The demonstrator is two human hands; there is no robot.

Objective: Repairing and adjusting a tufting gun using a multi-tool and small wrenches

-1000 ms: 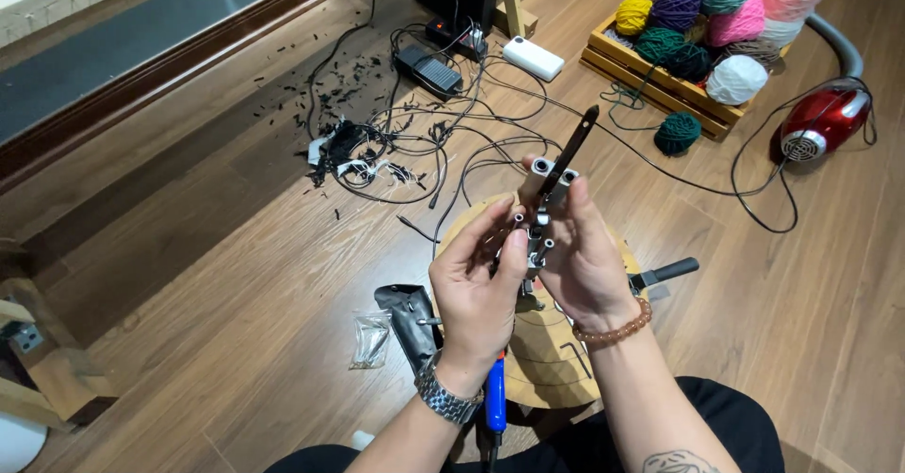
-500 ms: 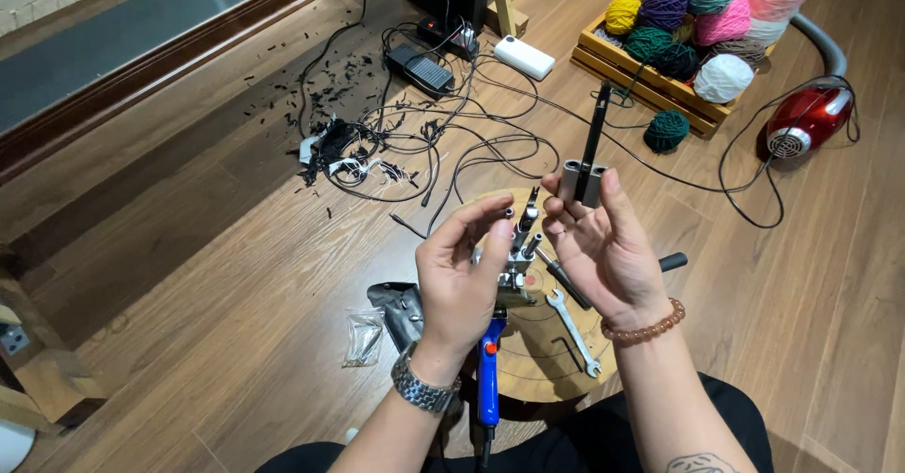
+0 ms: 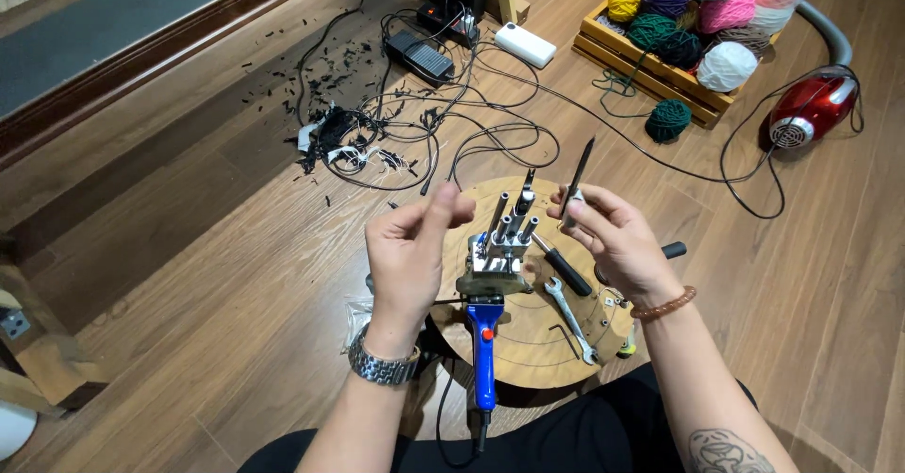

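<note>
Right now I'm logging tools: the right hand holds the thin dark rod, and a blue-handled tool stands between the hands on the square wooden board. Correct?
Nearly. The right hand does hold the thin dark rod beside the blue-handled tool, but the head view shows the wooden board is round, not square.

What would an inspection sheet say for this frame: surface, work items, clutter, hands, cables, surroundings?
Surface: round wooden board on a plank floor.
Work items: blue-handled tool with a metal head of upright tubes; thin dark pointed part.
Clutter: wrench, screwdriver, black scraps.
Hands: left hand empty, fingers curled beside the tool head; right hand pinching the pointed part.
Cables: tangled black cables, power adapter, white power strip.
Surroundings: crate of yarn balls, red vacuum cleaner.
</note>
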